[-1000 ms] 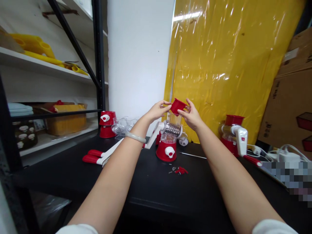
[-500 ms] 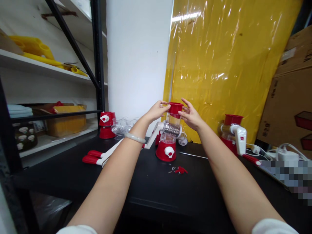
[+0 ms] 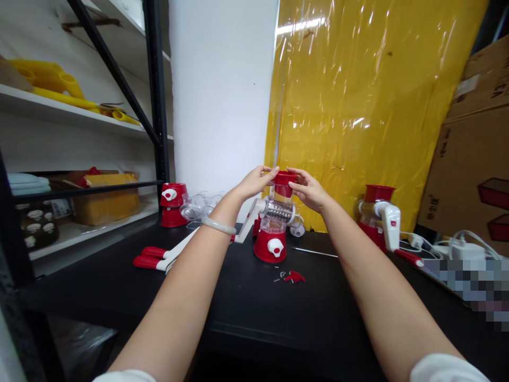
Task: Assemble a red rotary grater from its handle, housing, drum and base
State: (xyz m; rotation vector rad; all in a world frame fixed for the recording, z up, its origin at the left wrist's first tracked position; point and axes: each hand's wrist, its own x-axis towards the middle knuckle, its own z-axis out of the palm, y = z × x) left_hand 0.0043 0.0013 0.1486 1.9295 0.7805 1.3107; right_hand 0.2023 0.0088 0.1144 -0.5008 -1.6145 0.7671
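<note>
A rotary grater (image 3: pixel 271 228) with a red base, clear body and metal drum stands on the black table (image 3: pixel 246 302). A red cup-shaped top piece (image 3: pixel 283 178) sits on the grater's clear chute. My left hand (image 3: pixel 254 183) pinches that red piece from the left, and my right hand (image 3: pixel 308 190) grips it from the right. A white crank arm with red handle (image 3: pixel 169 255) slants down to the left from the drum.
A second assembled grater (image 3: pixel 379 215) stands at the right. A red base (image 3: pixel 172 204) and clear parts (image 3: pixel 199 206) lie at the back left. Small red bits and screws (image 3: pixel 292 276) lie before the grater. Shelves (image 3: pixel 59 111) at left, cardboard boxes (image 3: pixel 473 159) at right, cables (image 3: pixel 457 246) nearby.
Both hands lowered the red top piece from a tilted hold above the grater down onto the clear chute, where it now sits level.
</note>
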